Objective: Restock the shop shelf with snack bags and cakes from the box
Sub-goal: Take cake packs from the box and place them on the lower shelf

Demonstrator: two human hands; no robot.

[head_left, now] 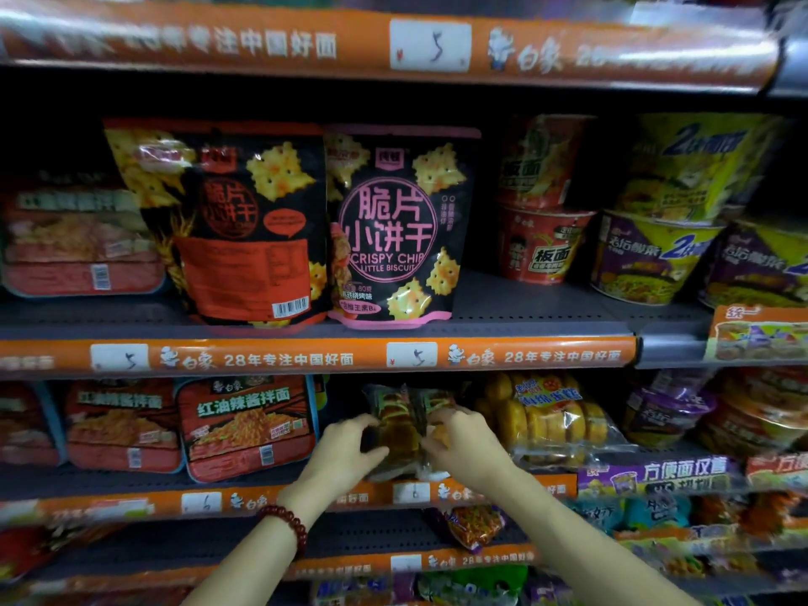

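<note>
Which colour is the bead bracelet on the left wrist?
Dark red, seen in the head view: bead bracelet.

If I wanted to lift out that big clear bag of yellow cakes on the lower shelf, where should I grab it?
Grip the yellow cake bag by its loose crinkled front edge, coming straight from the front: it leans back, with noodle bowls crowding its right side.

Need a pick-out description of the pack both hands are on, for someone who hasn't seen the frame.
Find the orange-edged shelf carrying the black crispy biscuit bags; look at the shelf level directly beneath it. There the left hand and right hand grip a clear plastic pack of brown cakes, standing on end. Unlike the bigger bag of yellow round cakes to its right, its cakes are darker.
</note>
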